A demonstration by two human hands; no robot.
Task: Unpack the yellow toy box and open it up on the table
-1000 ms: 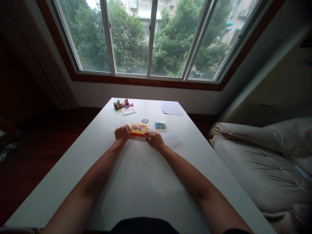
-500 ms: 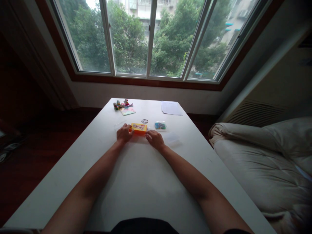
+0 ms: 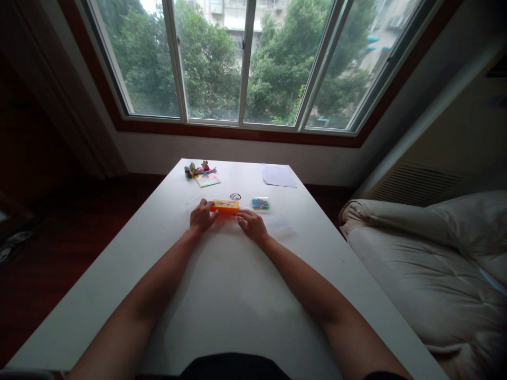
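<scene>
A small orange box (image 3: 225, 207) with a yellow printed top lies between my two hands on the white table. At its left end, my left hand (image 3: 202, 216) is closed with fingers on the far side and thumb on the near side. My right hand (image 3: 252, 226) has its fingertips pinched at the box's right end. Just beyond the right hand sits a clear case (image 3: 260, 203) holding blue-green contents. A dark round ring-like piece (image 3: 235, 197) lies behind the box. Beside the right hand rests a translucent sheet or lid (image 3: 279, 225).
Small colourful figurines (image 3: 194, 170) and a pastel card (image 3: 208, 180) lie at the table's far left. Paper sheets (image 3: 278, 176) are at its far right. A padded beige sofa (image 3: 400, 253) stands right of the table (image 3: 233, 295), and a window is beyond it.
The orange box has tipped slightly, its yellow top looking narrower and its orange front side taller. Both hands have barely shifted.
</scene>
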